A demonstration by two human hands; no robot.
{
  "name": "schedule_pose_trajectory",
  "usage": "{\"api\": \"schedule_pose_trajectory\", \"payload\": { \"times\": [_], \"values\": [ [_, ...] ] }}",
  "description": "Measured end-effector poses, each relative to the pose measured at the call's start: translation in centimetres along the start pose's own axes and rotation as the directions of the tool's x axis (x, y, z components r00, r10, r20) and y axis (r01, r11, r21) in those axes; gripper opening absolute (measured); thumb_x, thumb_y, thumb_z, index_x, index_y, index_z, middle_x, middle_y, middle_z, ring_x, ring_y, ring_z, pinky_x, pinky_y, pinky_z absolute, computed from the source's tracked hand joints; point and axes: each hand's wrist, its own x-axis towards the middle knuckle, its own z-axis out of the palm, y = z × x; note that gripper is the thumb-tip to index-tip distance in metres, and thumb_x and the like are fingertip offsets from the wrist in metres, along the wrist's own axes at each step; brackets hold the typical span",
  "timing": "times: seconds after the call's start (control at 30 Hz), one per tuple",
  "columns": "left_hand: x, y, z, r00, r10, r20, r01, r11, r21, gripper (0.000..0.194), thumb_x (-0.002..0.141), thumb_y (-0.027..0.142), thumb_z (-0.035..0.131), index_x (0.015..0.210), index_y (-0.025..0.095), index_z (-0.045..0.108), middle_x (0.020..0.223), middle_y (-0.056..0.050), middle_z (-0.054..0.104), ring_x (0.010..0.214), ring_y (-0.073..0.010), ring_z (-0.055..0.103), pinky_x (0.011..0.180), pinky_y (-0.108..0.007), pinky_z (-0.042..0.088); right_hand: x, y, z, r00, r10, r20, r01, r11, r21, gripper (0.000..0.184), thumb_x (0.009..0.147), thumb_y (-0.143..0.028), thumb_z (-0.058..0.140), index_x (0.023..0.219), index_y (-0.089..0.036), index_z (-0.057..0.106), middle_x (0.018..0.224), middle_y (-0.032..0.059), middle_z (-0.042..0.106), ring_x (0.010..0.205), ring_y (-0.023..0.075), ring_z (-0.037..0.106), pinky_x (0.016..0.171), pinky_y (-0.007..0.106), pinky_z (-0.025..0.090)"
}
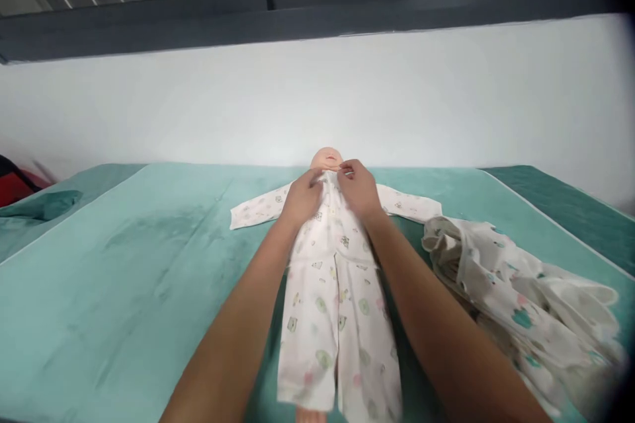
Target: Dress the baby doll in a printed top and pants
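A baby doll (326, 158) lies on its back, its head toward the wall. It wears a white printed long-sleeved top (331, 228) and matching trousers (317, 317), with a foot (311, 416) showing below one leg. Both sleeves are spread out to the sides. At the neckline, my left hand (304, 197) has its fingers bent against the collar on the left. Opposite it, my right hand (359, 189) pinches the collar just under the doll's chin. The fingertips are partly hidden, and any fastening there is too small to make out.
A crumpled white printed cloth (526, 297) lies to the right of the doll. Everything rests on a green bed cover (149, 264) against a white wall (198, 106). Above is a barred window (317, 6). A red and black item (14, 182) sits at the far left.
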Motion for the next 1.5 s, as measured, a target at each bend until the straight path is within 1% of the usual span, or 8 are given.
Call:
{"api": "schedule_pose_trajectory", "payload": {
  "times": [0.2,0.33,0.47,0.6,0.83,1.17,1.37,1.5],
  "values": [
    [0.9,-0.7,0.7,0.993,0.105,0.060,-0.113,0.985,0.134,0.045,0.092,0.021,0.040,0.131,0.026,0.063,0.140,-0.001,0.061,0.132,-0.0228,0.051,0.115,-0.039,0.038,1.5,3.0,1.0,0.997,0.006,0.074,-0.007,1.000,0.015,0.026,0.082,-0.026,0.051,0.101,-0.020,0.068,0.108,0.0056,0.070,0.090,0.0205,0.061,0.088,0.037,0.045],
    [0.8,-0.9,0.7,0.991,0.124,0.049,-0.130,0.980,0.153,0.047,0.093,0.019,0.037,0.132,0.028,0.062,0.141,0.000,0.059,0.134,-0.0205,0.049,0.116,-0.037,0.036,2.4,3.1,0.8,0.985,-0.031,0.168,0.034,0.999,-0.016,0.026,0.086,-0.035,0.053,0.102,-0.025,0.071,0.110,0.0032,0.069,0.089,0.0197,0.060,0.088,0.037,0.043],
    [1.0,-0.9,0.7,0.988,0.140,0.072,-0.148,0.980,0.134,0.048,0.093,0.017,0.036,0.131,0.030,0.063,0.141,0.002,0.059,0.132,-0.0180,0.051,0.115,-0.035,0.038,3.3,3.0,0.9,0.970,0.027,0.243,-0.023,1.000,-0.016,0.022,0.083,-0.042,0.059,0.091,-0.024,0.070,0.099,0.0014,0.069,0.083,0.0186,0.058,0.083,0.035,0.042],
    [1.0,-1.0,0.8,0.987,0.142,0.075,-0.151,0.979,0.134,0.049,0.093,0.016,0.037,0.132,0.031,0.062,0.143,0.003,0.058,0.133,-0.0184,0.050,0.115,-0.036,0.038,3.1,3.1,0.8,0.981,0.041,0.190,-0.053,0.997,0.056,0.017,0.082,-0.039,0.062,0.085,-0.023,0.068,0.076,-0.0022,0.062,0.071,0.0155,0.052,0.072,0.031,0.040],
    [0.8,-0.8,0.8,0.988,0.137,0.066,-0.144,0.982,0.119,0.048,0.094,0.016,0.037,0.134,0.031,0.061,0.143,0.001,0.057,0.134,-0.0186,0.049,0.115,-0.038,0.038,2.6,3.2,0.9,0.992,0.010,0.124,-0.038,0.974,0.225,0.015,0.083,-0.036,0.063,0.085,-0.022,0.066,0.062,-0.0055,0.050,0.059,0.0125,0.043,0.062,0.027,0.036],
    [-2.3,-1.5,0.5,0.988,0.155,-0.016,-0.153,0.981,0.118,0.035,0.098,0.027,0.045,0.128,0.030,0.064,0.146,0.000,0.055,0.139,-0.0185,0.044,0.119,-0.040,0.033,0.9,2.6,0.1,0.981,-0.079,0.179,0.007,0.929,0.369,0.012,0.086,-0.034,0.063,0.087,-0.022,0.062,0.081,-0.0026,0.059,0.072,0.0127,0.049,0.070,0.027,0.039],
    [-3.6,-2.0,-0.1,0.985,0.172,-0.007,-0.171,0.983,0.063,0.031,0.097,0.025,0.049,0.121,0.031,0.067,0.142,0.001,0.058,0.141,-0.0179,0.042,0.119,-0.042,0.035,0.6,1.4,-0.8,0.936,-0.090,0.340,0.022,0.980,0.199,0.013,0.086,-0.035,0.064,0.088,-0.023,0.064,0.082,-0.0025,0.055,0.070,0.0128,0.045,0.069,0.028,0.038],
    [-3.3,-2.1,-0.2,0.980,0.197,0.003,-0.196,0.977,0.081,0.033,0.098,0.025,0.048,0.125,0.031,0.064,0.142,0.001,0.057,0.139,-0.0174,0.043,0.119,-0.042,0.035,0.6,1.6,-1.3,0.924,-0.150,0.352,0.081,0.976,0.204,0.015,0.089,-0.037,0.059,0.085,-0.022,0.062,0.088,-0.0011,0.058,0.076,0.0136,0.047,0.073,0.029,0.038]
  ]
}}
